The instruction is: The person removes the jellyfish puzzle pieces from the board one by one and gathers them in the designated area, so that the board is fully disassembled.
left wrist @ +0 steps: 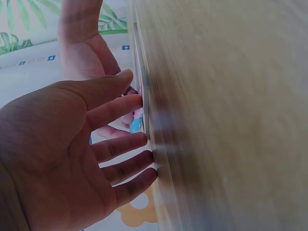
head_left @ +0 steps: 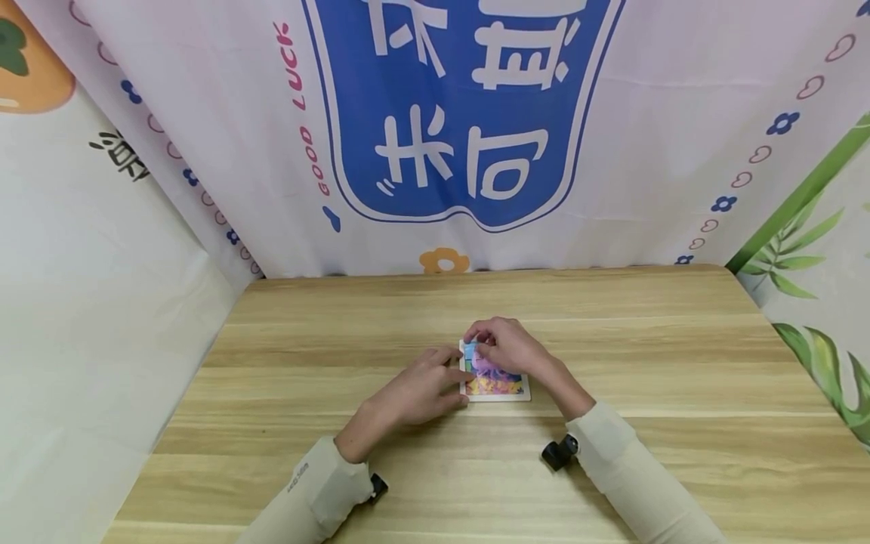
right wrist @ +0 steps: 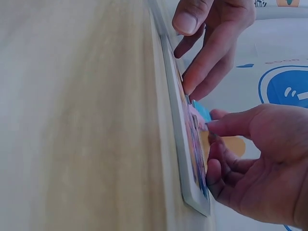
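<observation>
A small square picture puzzle (head_left: 495,385) with a white border and a bright pink, purple and yellow picture lies flat on the table. My left hand (head_left: 423,385) is at its left side, fingers nearly straight; in the left wrist view, fingertips (left wrist: 144,138) reach the board's edge and the tabletop. Over the puzzle's upper part is my right hand (head_left: 511,347), with curled fingers. Its thumb and fingers pinch a pink and blue puzzle piece (right wrist: 201,110), which stands tilted up from the board in the right wrist view. The right hand partly hides the picture's upper right.
The wood-grain table (head_left: 326,325) extends around the puzzle on every side. Behind it hangs a printed cloth (head_left: 652,151) with a blue panel, meeting the table's far edge. Light printed sheets flank the left and right. A black wrist device (head_left: 560,453) sits at the right cuff.
</observation>
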Demonstrator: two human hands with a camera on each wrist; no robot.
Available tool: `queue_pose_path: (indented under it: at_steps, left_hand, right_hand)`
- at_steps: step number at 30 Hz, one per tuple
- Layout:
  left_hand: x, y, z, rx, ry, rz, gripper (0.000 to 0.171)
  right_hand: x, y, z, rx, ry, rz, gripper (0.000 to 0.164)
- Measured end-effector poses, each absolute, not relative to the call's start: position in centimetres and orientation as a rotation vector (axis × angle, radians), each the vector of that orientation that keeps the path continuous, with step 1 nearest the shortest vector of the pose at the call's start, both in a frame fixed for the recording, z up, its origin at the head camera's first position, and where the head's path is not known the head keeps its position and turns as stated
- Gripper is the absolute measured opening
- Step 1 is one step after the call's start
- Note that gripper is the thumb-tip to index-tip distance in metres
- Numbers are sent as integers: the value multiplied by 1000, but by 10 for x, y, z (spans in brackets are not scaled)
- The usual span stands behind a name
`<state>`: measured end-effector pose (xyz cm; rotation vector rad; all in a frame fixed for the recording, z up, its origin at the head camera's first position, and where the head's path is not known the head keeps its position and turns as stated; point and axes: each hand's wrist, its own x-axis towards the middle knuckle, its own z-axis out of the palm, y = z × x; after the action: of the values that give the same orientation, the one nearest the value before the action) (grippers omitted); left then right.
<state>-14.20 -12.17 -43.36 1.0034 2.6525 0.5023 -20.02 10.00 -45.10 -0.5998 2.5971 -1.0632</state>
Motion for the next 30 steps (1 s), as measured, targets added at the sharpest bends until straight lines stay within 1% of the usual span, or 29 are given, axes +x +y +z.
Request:
queue_pose_path:
  at_steps: [11,21,30]
  left_hand:
    - [-142,-122,-433,989,2651,500,40]
    - [-142,-121,-433,980,2649,486,41]
    - [-142,-121,-434,1000,2664,456,41]
  right_hand:
    - [-198,105,-445,-662,2578,-1145,16]
    - [-198,108,-445,-663,2552,-1146,16]
    - [-197,110,-446,-731,2517,-1179,16]
